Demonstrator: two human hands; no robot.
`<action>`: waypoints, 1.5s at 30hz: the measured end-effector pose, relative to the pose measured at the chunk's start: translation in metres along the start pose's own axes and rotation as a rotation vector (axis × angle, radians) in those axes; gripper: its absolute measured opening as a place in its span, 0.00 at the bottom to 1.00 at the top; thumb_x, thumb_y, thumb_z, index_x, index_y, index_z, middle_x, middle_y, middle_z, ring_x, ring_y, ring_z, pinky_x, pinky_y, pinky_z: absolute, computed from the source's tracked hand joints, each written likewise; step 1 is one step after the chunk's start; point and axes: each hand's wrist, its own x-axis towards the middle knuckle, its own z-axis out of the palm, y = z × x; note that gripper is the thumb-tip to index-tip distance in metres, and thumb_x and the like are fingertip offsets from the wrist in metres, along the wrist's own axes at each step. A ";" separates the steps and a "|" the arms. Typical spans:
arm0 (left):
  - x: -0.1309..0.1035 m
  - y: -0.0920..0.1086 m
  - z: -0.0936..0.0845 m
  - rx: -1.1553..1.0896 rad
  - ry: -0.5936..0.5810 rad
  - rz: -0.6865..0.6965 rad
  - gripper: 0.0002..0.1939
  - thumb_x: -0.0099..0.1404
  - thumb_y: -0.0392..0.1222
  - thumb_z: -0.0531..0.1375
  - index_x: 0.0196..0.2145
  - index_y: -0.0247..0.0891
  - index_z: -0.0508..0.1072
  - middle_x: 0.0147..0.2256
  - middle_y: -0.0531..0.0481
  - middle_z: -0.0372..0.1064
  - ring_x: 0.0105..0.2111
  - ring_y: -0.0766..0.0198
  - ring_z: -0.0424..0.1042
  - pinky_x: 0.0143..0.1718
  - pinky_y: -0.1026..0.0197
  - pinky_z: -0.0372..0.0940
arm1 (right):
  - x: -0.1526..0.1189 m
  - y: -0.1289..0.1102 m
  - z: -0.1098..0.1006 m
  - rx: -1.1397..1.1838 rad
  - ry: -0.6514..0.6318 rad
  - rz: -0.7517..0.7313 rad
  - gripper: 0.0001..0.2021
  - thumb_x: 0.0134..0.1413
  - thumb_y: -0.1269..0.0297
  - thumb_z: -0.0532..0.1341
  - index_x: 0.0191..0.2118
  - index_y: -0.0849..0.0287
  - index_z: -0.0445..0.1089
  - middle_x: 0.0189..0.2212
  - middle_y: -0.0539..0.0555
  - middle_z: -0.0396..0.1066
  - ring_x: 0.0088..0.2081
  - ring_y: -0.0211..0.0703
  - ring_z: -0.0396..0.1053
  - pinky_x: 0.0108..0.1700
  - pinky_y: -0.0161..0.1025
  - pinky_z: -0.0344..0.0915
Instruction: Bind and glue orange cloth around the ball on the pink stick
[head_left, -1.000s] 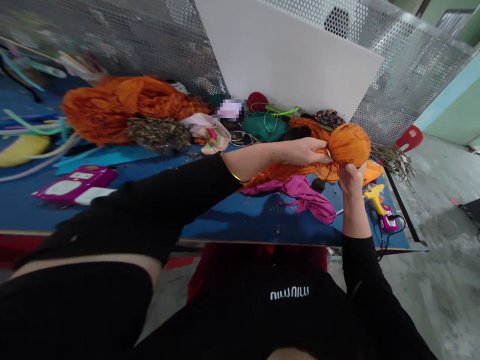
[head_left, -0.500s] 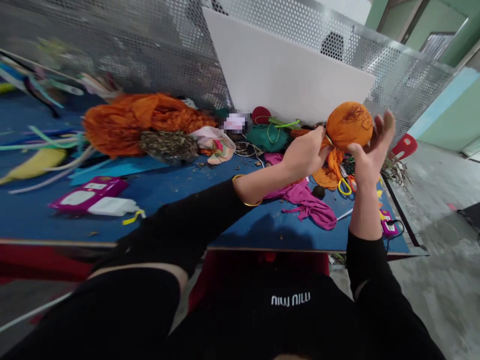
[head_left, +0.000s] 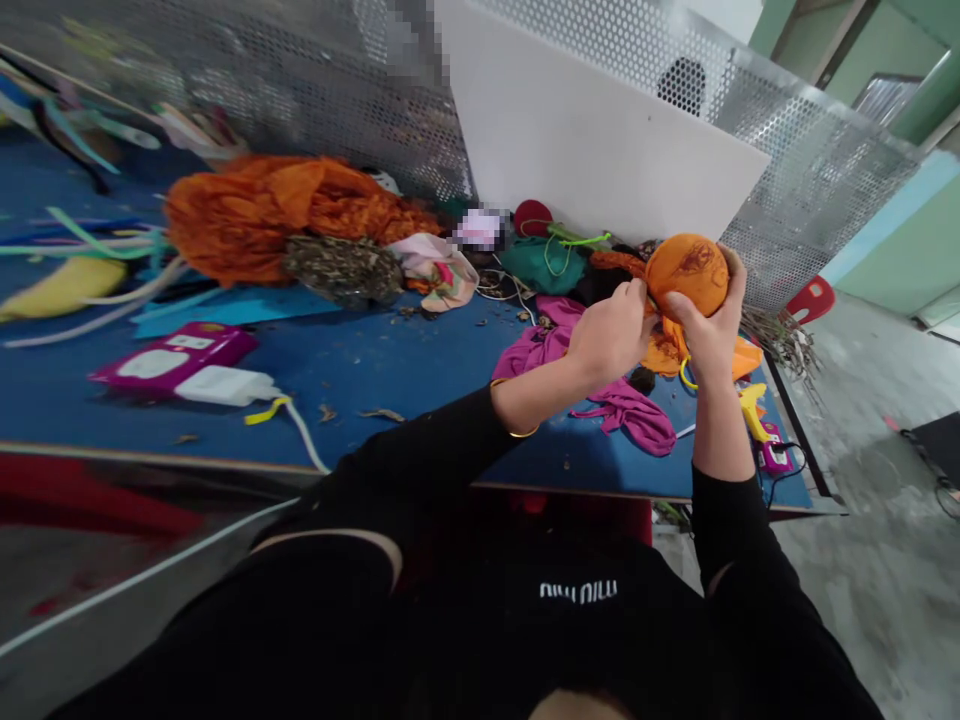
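A round ball wrapped in orange cloth (head_left: 686, 272), with dark red markings, is held above the right part of the table. My right hand (head_left: 709, 325) cups its right and lower side, thumb across the front. At its left lower side my left hand (head_left: 611, 335) is closed in a pinch on the gathered cloth; the fingertips are partly hidden. Loose orange cloth (head_left: 664, 355) lies below the ball. Magenta cloth (head_left: 637, 420) is spread under and beside my left wrist. Scissors with a yellow handle (head_left: 687, 374) are mostly covered by my right hand.
On the blue table (head_left: 420, 360) lie crumpled orange cloth (head_left: 247, 215), a bag of dried plant matter (head_left: 345, 270), a purple power strip (head_left: 176, 360) and green cloth (head_left: 544, 265). A yellow glue gun (head_left: 754, 410) is at the right. A white board (head_left: 600, 130) leans behind.
My right hand has closed from spread fingers to a grip around the ball. The ball sits slightly lower and further left. My left hand keeps pinching the gathered cloth.
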 end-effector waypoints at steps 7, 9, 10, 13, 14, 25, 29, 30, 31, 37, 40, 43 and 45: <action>-0.014 0.005 0.013 0.243 0.051 -0.040 0.19 0.79 0.36 0.45 0.61 0.32 0.66 0.54 0.35 0.72 0.42 0.53 0.82 0.34 0.59 0.71 | 0.014 -0.014 -0.003 -0.130 -0.137 0.058 0.34 0.43 0.51 0.75 0.57 0.52 0.68 0.57 0.55 0.70 0.63 0.55 0.67 0.72 0.63 0.60; -0.018 0.007 0.017 0.227 0.042 -0.045 0.18 0.80 0.37 0.45 0.59 0.32 0.67 0.53 0.36 0.72 0.41 0.54 0.82 0.33 0.60 0.71 | 0.009 -0.017 0.001 -0.147 -0.116 0.051 0.29 0.46 0.53 0.74 0.53 0.53 0.69 0.52 0.54 0.71 0.60 0.53 0.69 0.71 0.63 0.62; -0.020 0.007 0.019 0.218 0.044 -0.039 0.18 0.80 0.37 0.44 0.59 0.32 0.68 0.52 0.36 0.72 0.41 0.54 0.82 0.33 0.60 0.70 | 0.006 -0.018 0.001 -0.149 -0.100 0.042 0.27 0.47 0.54 0.73 0.52 0.54 0.69 0.51 0.54 0.71 0.58 0.53 0.69 0.70 0.63 0.62; -0.022 0.007 0.023 0.222 0.055 -0.020 0.19 0.79 0.36 0.44 0.58 0.32 0.69 0.52 0.35 0.72 0.40 0.54 0.82 0.32 0.59 0.70 | 0.004 -0.020 -0.007 -0.149 -0.131 0.032 0.27 0.46 0.54 0.73 0.51 0.54 0.69 0.50 0.54 0.71 0.57 0.52 0.70 0.69 0.62 0.63; -0.023 0.007 0.024 0.233 0.061 -0.018 0.20 0.79 0.35 0.43 0.58 0.31 0.69 0.52 0.34 0.72 0.40 0.54 0.82 0.32 0.59 0.70 | 0.006 -0.021 -0.012 -0.155 -0.171 0.037 0.28 0.46 0.54 0.73 0.52 0.54 0.69 0.51 0.54 0.71 0.57 0.52 0.70 0.69 0.62 0.63; -0.029 0.004 0.041 0.213 0.057 -0.003 0.21 0.77 0.32 0.42 0.60 0.32 0.66 0.52 0.33 0.72 0.40 0.52 0.82 0.32 0.58 0.69 | 0.012 -0.027 -0.007 -0.409 -0.233 0.131 0.23 0.45 0.51 0.74 0.45 0.56 0.72 0.49 0.57 0.73 0.58 0.58 0.70 0.70 0.69 0.61; -0.026 -0.003 0.027 0.120 0.017 0.010 0.16 0.78 0.36 0.48 0.58 0.32 0.67 0.54 0.34 0.72 0.44 0.50 0.81 0.38 0.55 0.72 | 0.028 -0.024 -0.024 -0.083 -0.357 0.137 0.34 0.43 0.40 0.74 0.54 0.54 0.71 0.57 0.58 0.74 0.60 0.54 0.71 0.69 0.59 0.66; -0.024 -0.006 0.022 0.053 -0.006 0.030 0.14 0.77 0.39 0.51 0.56 0.32 0.68 0.54 0.34 0.73 0.46 0.48 0.81 0.41 0.54 0.73 | 0.033 -0.022 -0.028 0.039 -0.390 0.152 0.38 0.42 0.35 0.72 0.55 0.52 0.71 0.60 0.58 0.74 0.61 0.52 0.71 0.67 0.55 0.68; -0.023 -0.010 0.017 -0.033 -0.035 0.058 0.13 0.76 0.40 0.54 0.54 0.33 0.69 0.53 0.35 0.74 0.49 0.47 0.80 0.45 0.53 0.73 | 0.037 -0.019 -0.031 0.147 -0.437 0.182 0.41 0.41 0.30 0.70 0.56 0.51 0.70 0.61 0.58 0.74 0.62 0.50 0.72 0.66 0.52 0.69; -0.031 -0.029 -0.003 -0.618 -0.084 0.242 0.18 0.69 0.37 0.56 0.55 0.34 0.70 0.55 0.38 0.77 0.58 0.49 0.76 0.60 0.49 0.70 | 0.034 -0.027 -0.013 0.397 -0.533 0.331 0.41 0.39 0.26 0.65 0.49 0.56 0.74 0.49 0.57 0.80 0.47 0.45 0.79 0.53 0.49 0.77; -0.038 -0.034 0.003 -0.769 -0.043 0.239 0.21 0.68 0.40 0.56 0.56 0.32 0.70 0.56 0.37 0.76 0.60 0.48 0.73 0.64 0.47 0.67 | 0.025 -0.038 0.001 0.304 -0.413 0.346 0.30 0.44 0.31 0.67 0.40 0.54 0.74 0.39 0.55 0.80 0.42 0.47 0.78 0.50 0.49 0.78; -0.041 -0.040 0.009 -0.914 -0.032 0.208 0.20 0.65 0.45 0.60 0.53 0.33 0.72 0.53 0.38 0.77 0.58 0.47 0.74 0.62 0.47 0.67 | 0.021 -0.043 0.008 0.302 -0.389 0.449 0.31 0.47 0.28 0.64 0.39 0.53 0.72 0.40 0.57 0.81 0.50 0.55 0.79 0.54 0.52 0.78; -0.039 -0.044 0.006 -1.029 -0.047 0.153 0.18 0.63 0.47 0.65 0.49 0.36 0.74 0.46 0.43 0.78 0.51 0.51 0.77 0.55 0.52 0.71 | 0.020 -0.044 0.009 0.396 -0.432 0.453 0.37 0.44 0.23 0.61 0.44 0.53 0.72 0.49 0.60 0.80 0.57 0.58 0.77 0.58 0.52 0.77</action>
